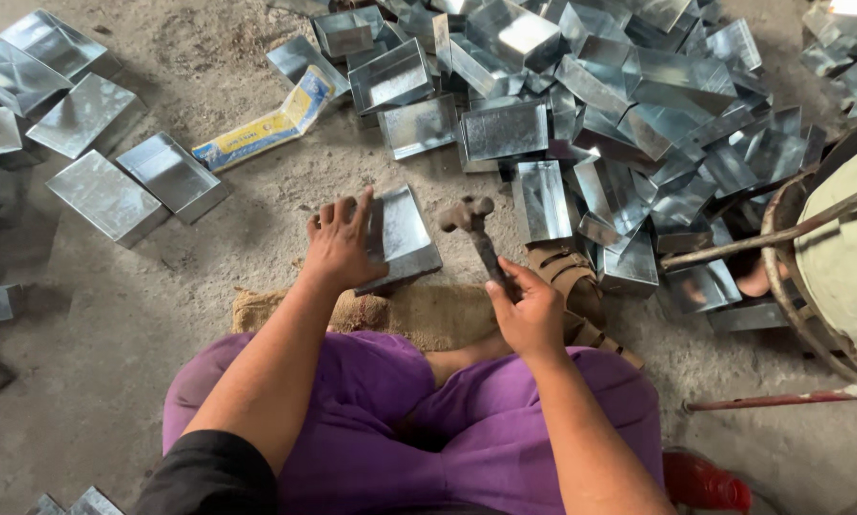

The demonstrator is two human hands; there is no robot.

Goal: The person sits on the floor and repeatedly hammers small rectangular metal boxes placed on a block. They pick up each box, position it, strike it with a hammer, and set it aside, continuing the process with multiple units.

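Note:
My left hand (340,240) lies flat with spread fingers on a shiny sheet-metal tray (405,235) that rests on the concrete floor just beyond a burlap mat (419,315). My right hand (529,310) grips the dark handle of a hammer (473,229). The hammer's head hovers just right of the tray's far corner. I sit on the ground in purple trousers, knees spread to either side.
A big heap of similar metal trays (581,86) fills the top right. Several finished trays (109,195) lie upside down at left, near a yellow-and-blue packet (271,124). A round metal frame and rods (791,238) stand at right, beside another person's foot (757,278).

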